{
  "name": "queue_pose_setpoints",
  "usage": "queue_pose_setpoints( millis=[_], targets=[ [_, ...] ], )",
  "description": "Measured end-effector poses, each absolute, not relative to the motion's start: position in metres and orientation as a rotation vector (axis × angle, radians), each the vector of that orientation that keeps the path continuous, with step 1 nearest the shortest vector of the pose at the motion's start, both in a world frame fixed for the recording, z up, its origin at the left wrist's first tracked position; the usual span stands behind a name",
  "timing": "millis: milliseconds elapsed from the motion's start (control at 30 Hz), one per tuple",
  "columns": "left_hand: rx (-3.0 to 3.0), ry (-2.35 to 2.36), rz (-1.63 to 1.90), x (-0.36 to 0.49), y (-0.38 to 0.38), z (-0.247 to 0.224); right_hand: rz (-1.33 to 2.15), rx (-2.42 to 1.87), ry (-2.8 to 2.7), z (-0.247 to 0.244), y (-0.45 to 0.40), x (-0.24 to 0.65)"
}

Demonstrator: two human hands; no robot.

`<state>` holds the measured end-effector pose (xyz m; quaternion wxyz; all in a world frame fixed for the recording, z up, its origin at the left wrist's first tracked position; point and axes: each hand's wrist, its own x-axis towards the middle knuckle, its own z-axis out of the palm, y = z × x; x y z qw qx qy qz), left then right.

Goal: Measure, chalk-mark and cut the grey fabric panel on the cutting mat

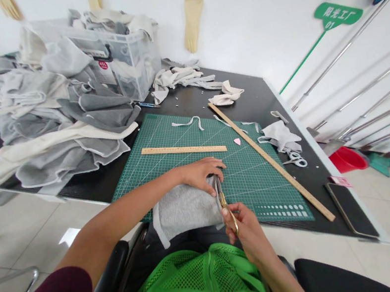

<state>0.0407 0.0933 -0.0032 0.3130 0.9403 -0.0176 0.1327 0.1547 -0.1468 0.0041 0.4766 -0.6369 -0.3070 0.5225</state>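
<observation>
A folded piece of grey fabric (187, 209) hangs over the near edge of the green cutting mat (177, 131). My left hand (200, 174) pinches the fabric's upper right corner, thumb below and fingers on top. In my right hand (243, 223) are gold-handled scissors (223, 200), their blades pointing away from me along the fabric's right edge. The blades lie close beside my left fingertips, partly hidden by cloth. I cannot tell how far apart the blades are.
A short wooden ruler (183, 150) and a long one (270, 158) lie on the mat. White-handled scissors (297, 160), fabric scraps (279, 135) and a phone (351, 209) are at the right. At left, a fabric pile (42, 117) stands by a clear plastic box (131, 66).
</observation>
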Motion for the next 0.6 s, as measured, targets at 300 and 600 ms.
queue_pose_setpoints(
  millis=[300,600],
  targets=[
    [2.566,0.074,0.337,0.039,0.103,-0.008,1.380,-1.452,-0.574,0.014,-0.171,0.165],
    [2.677,0.556,0.666,0.029,0.138,-0.008,1.532,-1.331,-0.673,0.020,-0.196,0.168]
  ],
)
